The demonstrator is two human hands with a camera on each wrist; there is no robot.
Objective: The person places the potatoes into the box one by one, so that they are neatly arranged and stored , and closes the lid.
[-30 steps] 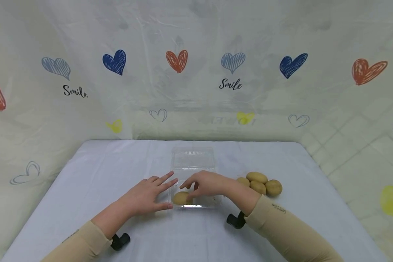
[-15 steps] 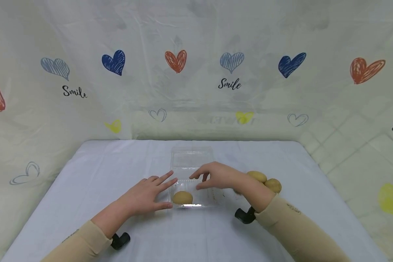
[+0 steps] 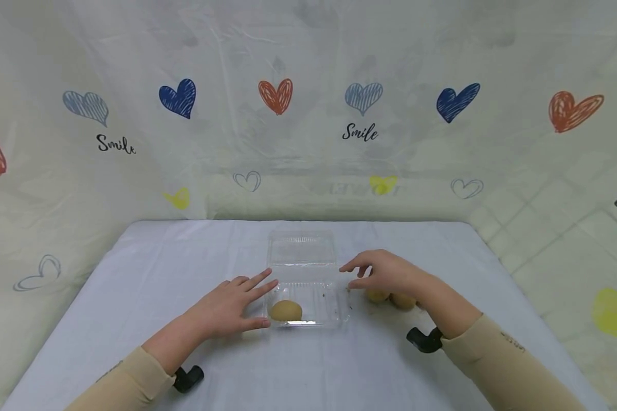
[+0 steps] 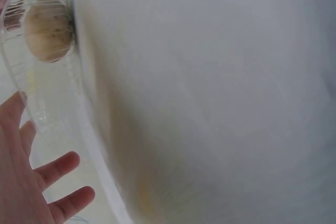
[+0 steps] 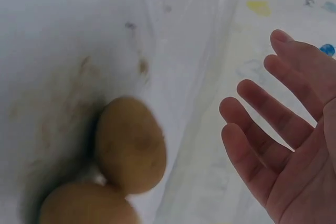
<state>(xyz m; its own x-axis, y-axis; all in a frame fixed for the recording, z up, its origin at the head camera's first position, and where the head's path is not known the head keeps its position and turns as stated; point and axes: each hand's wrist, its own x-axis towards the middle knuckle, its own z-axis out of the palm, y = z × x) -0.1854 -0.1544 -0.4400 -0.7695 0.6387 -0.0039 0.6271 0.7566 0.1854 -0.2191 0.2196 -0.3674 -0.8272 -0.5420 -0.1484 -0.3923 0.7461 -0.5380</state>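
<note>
Here I see the left hand [image 3: 229, 307] spread at nine o'clock of the clear container [image 3: 320, 305], one potato [image 3: 286, 311] inside; the right hand [image 3: 388, 274], loosely spread, stays at three, near other potatoes [image 3: 403, 302].

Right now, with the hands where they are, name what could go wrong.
The rounded potatoes near the right hand touch, so a nudge might roll them.
The clear container looks light, so a bump from the left hand beside it could slide it, and the lone potato inside might roll.

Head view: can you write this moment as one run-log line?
left grip: spread at left edge of clear container | right grip: empty, by loose potatoes | lid: open | inside: one potato
</note>
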